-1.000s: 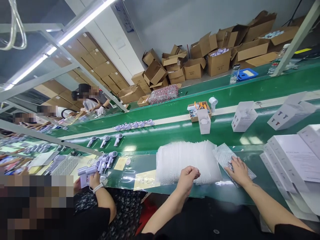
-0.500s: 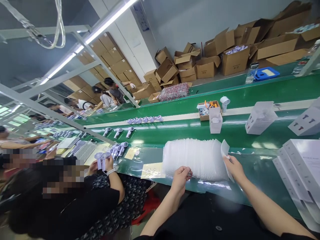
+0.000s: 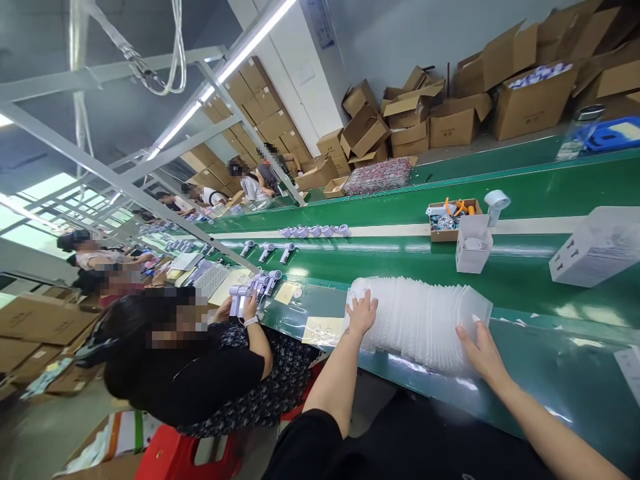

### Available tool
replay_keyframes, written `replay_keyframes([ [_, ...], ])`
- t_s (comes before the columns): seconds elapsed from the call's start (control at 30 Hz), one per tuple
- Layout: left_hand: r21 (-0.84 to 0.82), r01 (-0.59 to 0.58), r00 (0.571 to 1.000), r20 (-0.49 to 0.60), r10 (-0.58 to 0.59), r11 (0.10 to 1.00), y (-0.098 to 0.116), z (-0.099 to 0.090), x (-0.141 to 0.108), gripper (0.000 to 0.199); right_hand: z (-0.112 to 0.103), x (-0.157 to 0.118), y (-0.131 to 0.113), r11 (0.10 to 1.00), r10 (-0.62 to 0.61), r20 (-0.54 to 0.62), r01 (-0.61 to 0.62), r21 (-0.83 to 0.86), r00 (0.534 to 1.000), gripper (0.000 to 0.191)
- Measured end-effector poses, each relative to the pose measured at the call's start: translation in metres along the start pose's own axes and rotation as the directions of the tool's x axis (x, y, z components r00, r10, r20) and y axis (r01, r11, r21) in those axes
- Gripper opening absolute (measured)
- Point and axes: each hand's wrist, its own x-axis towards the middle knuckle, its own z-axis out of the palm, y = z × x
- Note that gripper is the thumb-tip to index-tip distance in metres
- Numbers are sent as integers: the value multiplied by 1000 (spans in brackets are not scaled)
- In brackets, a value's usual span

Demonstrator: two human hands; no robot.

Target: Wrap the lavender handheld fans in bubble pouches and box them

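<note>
A long row of thin, translucent white plastic sleeves or bags [image 3: 415, 323] stands packed on edge across the green worktop [image 3: 540, 373] in front of me. My left hand [image 3: 362, 313] lies with spread fingers on the row's left end. At the right end, my right hand [image 3: 481, 348] touches the last sleeves, thumb and fingers apart. Neither hand is closed around anything. A yellowish paper with handwriting [image 3: 323, 331] lies just left of the row, partly hidden by my left arm.
Beyond the row stand a white box [image 3: 473, 245], a small carton of parts [image 3: 444, 223] and a white handheld fan [image 3: 497, 203]. To my left a co-worker [image 3: 200, 360] holds purple handheld fans. A larger white box [image 3: 595, 247] stands at right.
My left hand has opened and moved onto the row's left end. My right hand has let the tilted end sleeve settle against the row. The view has turned left.
</note>
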Motion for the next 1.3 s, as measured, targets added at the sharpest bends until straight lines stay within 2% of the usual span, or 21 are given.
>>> replay_keyframes([
  [0.13,63,-53,998,45,50,997,12,8,21,67,2,2,2,1000,17,37,-16,-20,999,86],
  [0.27,38,14,998,-57,-12,999,1,6,30,69,-3,7,11,998,33,44,-31,-51,998,87],
  [0.37,-124,29,1000,-5,-30,992,-14,10,29,66,0,8,18,996,12,63,-6,-84,998,89],
  [0.43,-241,78,997,36,-71,967,-20,15,29,64,8,6,18,995,-6,92,15,-101,996,91],
  [0.57,-362,184,979,-17,-204,914,-27,14,38,65,28,-2,10,995,-4,117,15,-99,993,89],
  [0.7,-503,192,959,-86,-270,842,-41,0,41,60,34,-3,8,995,-16,66,23,-102,998,86],
  [0.8,-617,159,935,-157,-319,770,-59,-13,24,56,23,1,18,994,-31,69,38,-99,997,81],
  [0.9,-709,156,884,-210,-417,688,-76,-20,-9,56,7,3,33,990,-33,84,44,-132,996,75],
  [1.0,-764,168,823,-239,-515,623,-85,-20,-46,51,-7,0,45,972,4,145,30,-233,989,71],
  [1.07,-783,171,799,-245,-550,598,-83,-15,-69,46,-13,-4,50,952,22,181,35,-303,983,71],
  [1.13,-792,152,805,-248,-539,592,-76,-6,-90,40,-18,-9,51,942,-6,190,69,-328,982,70],
  [1.2,-808,87,836,-259,-484,583,-64,6,-107,32,-22,-13,51,946,-28,167,80,-313,986,68],
  [1.3,-836,-7,888,-258,-382,548,-45,26,-125,20,-28,-17,51,960,21,112,11,-280,994,63],
])
